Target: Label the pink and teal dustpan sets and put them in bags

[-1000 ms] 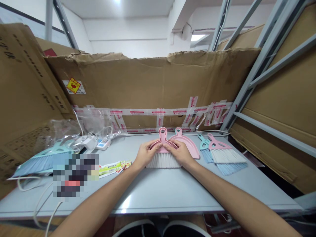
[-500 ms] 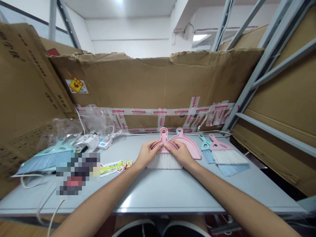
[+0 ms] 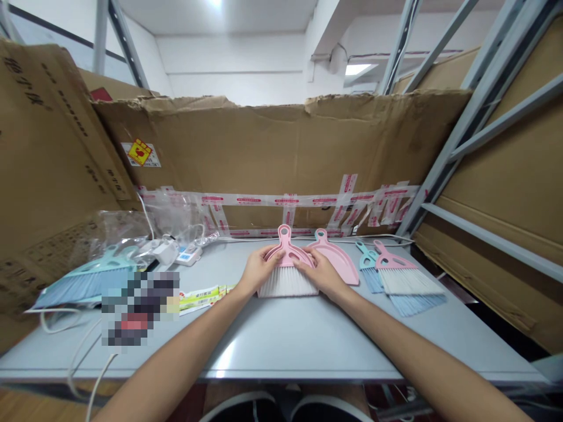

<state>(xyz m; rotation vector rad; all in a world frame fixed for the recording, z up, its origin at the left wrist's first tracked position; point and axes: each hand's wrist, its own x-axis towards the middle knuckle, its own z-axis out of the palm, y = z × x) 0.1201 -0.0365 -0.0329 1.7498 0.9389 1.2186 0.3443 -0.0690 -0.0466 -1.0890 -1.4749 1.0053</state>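
pink brush [image 3: 287, 281] farther left in both hands [image 3: 259, 271]

Two pink hand brushes [image 3: 407, 280], two teal hand brushes [image 3: 372, 280], one pink dustpan [image 3: 336, 264]

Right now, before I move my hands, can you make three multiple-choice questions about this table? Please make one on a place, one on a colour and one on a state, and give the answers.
1. Where does the loose pink dustpan lie, compared with the pink hand brush?
A) To its right
B) To its left
C) In front of it, at the table edge

2. What colour are the bristles of that brush?
A) Blue
B) White
C) Pink

3. How do the left hand and the right hand stand to the brush?
A) Only the right one touches it
B) Neither touches it
C) Both are on it

Answers:
1. A: it lies flat on the grey table, right of the brush.
2. B: white bristles show below the hands.
3. C: the fingers of both hands lie on its pink top.
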